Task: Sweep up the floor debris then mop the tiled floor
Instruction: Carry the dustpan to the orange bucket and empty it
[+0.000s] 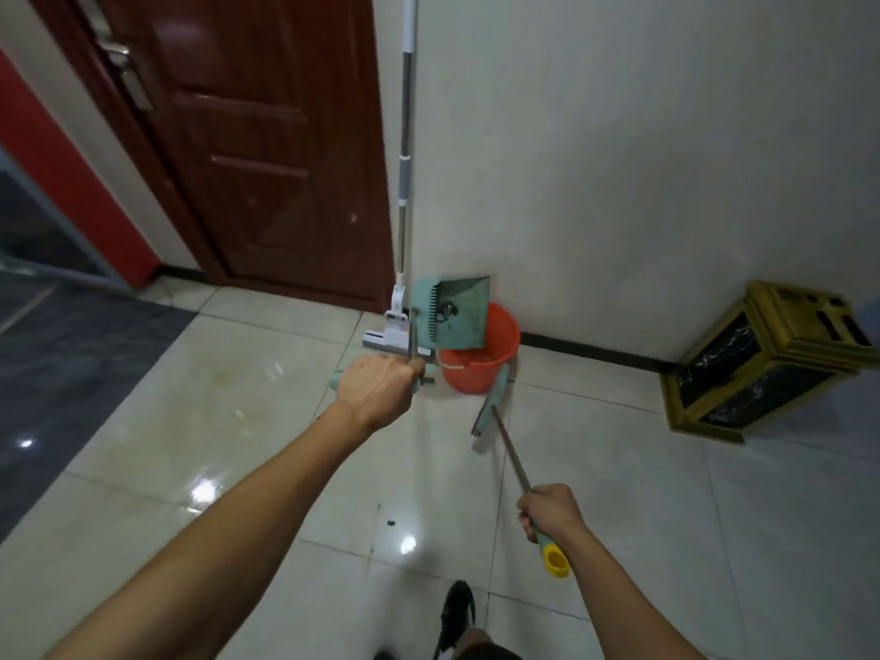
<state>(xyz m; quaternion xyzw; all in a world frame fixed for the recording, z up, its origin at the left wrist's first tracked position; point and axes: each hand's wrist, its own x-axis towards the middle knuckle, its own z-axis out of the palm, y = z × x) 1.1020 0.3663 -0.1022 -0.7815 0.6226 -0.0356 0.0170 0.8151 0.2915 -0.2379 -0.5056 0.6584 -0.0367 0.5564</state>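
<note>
left hand grips the light, stiff teal plastic dustpan handle, pan raised before the orange bucket, right hand wrapped round the thin metal broom pole near its teal end, probably easy to swing.

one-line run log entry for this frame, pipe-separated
left hand: grips dustpan handle, pan raised | right hand: grips broom handle | mop: leaning on wall | orange bucket: on floor | debris: unswept
</note>
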